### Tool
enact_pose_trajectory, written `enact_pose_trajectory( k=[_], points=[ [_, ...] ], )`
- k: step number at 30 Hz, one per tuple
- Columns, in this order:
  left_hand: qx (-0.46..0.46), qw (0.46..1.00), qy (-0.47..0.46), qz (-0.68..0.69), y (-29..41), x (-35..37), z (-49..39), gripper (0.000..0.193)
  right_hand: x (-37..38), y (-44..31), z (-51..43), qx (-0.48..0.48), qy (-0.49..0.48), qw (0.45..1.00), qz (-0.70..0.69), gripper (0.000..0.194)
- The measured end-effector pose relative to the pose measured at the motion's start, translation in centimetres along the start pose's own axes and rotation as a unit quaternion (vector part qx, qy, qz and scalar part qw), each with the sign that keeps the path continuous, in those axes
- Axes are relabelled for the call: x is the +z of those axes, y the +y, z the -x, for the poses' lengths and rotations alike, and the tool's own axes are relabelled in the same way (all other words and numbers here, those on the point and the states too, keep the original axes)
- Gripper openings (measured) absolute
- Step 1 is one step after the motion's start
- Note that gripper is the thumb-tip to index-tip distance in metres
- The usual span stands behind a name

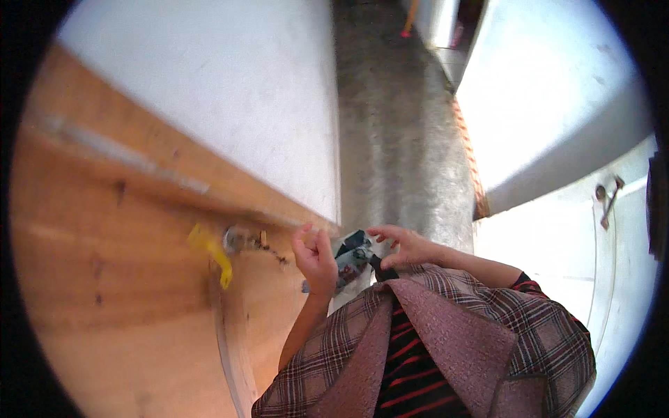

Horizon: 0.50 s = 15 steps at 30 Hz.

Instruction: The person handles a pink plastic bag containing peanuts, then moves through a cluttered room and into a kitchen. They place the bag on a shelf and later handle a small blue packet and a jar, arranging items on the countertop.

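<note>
My left hand (316,258) is raised near the wooden door, its fingers curled; whether anything is between them cannot be told. My right hand (405,245) is in front of my body, thumb and fingers apart, with nothing seen in it. Between and below my hands is a patterned bag or bundle (355,256) in green, black and pale colours, blurred; a dark strap or edge (383,269) of it lies close by my right thumb. My plaid vest with pink lapels (449,318) fills the lower part of the view.
At left is a wooden door (104,261) with a round metal lock (232,240), a short dark chain (272,251) and a yellow strip (211,256). A white wall (235,94) stands ahead. A grey concrete floor (392,136) runs between it and another door with a metal handle (609,204) at right.
</note>
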<state>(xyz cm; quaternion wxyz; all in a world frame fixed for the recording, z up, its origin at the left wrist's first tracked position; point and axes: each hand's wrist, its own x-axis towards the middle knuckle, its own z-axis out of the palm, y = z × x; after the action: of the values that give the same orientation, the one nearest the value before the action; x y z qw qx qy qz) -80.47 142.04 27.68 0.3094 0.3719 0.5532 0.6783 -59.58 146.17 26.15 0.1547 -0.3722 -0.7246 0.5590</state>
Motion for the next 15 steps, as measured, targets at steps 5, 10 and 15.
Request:
enact_pose_trajectory(
  k=[5, 10, 15],
  points=[
    [-0.008, 0.982, -0.190, 0.007, -1.9, 8.6, -1.0, 0.025, -4.6, -0.6, 1.1, -0.008, 0.071, 0.993, 0.090, 0.069],
    [-0.006, 0.953, -0.301, 0.015, -3.6, 17.8, -3.7, 0.024, -11.6, 1.8, 1.4, 0.035, 0.188, 0.971, 0.143, 0.070],
    [0.069, 0.947, -0.310, -0.039, -4.2, 27.7, -9.0, 0.022, -20.4, 5.1, -1.7, 0.050, 0.225, 0.958, 0.170, 0.068]
  ],
)
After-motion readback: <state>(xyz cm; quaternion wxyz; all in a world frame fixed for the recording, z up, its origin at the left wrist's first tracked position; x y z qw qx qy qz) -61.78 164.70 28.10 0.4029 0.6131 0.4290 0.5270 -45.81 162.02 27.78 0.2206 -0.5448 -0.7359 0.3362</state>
